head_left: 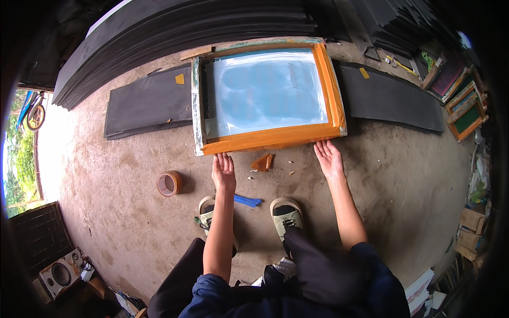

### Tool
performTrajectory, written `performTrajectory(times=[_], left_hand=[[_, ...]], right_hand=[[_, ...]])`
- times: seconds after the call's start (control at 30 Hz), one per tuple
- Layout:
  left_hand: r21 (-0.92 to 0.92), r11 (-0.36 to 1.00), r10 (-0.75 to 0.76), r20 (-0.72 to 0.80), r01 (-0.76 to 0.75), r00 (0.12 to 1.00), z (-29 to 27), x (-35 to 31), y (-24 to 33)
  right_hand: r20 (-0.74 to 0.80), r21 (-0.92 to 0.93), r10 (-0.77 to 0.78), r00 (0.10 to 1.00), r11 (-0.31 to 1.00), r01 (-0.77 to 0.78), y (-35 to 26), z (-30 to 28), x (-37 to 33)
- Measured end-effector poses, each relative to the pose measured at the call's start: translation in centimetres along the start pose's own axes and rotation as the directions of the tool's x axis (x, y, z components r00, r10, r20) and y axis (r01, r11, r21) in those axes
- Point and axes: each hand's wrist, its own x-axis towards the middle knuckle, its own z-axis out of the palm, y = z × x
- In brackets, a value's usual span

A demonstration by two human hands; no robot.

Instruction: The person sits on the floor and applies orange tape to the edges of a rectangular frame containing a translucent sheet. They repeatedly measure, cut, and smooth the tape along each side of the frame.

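Observation:
A screen-printing frame rests across a dark flat panel, its wooden sides partly covered with orange-brown tape along the near and right edges. The screen inside it is pale blue and whitish. My left hand is palm up at the near left of the frame, fingers stretched out and their tips at its edge. Palm up as well, my right hand reaches the near right edge with extended fingers. Whether the fingertips go under the frame or only touch it, I cannot tell.
A tape roll lies on the concrete floor at left. Crumpled brown tape and a blue strip lie near my shoes. Dark panels are stacked behind. Smaller frames lean at far right; a speaker stands lower left.

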Motion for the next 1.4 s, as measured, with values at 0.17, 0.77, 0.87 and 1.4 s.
performTrajectory(times=[0.17, 0.77, 0.87, 1.4], left_hand=[[-0.092, 0.994, -0.058, 0.059, 0.064, 0.997, -1.3, 0.9, -0.2], [-0.143, 0.987, -0.061, 0.050, 0.068, 0.997, -2.2, 2.5, -0.3], [-0.044, 0.999, 0.010, -0.062, -0.013, 0.998, -1.8, 2.4, -0.6], [0.731, 0.579, 0.482, 0.051, -0.361, 0.875, 4.8, -7.2, -4.4]], right_hand=[[-0.013, 0.081, 0.028, 1.000, 0.996, -0.027, -0.5, 0.0, 0.0], [-0.018, -0.290, -0.273, 0.962, 0.922, 0.256, -0.2, -2.2, 2.4], [-0.012, -0.448, -0.406, 0.914, 0.819, 0.358, 0.1, -2.0, 2.4], [0.320, -0.855, -0.823, 0.470, -0.037, 0.517, -0.7, -4.1, 0.0]])
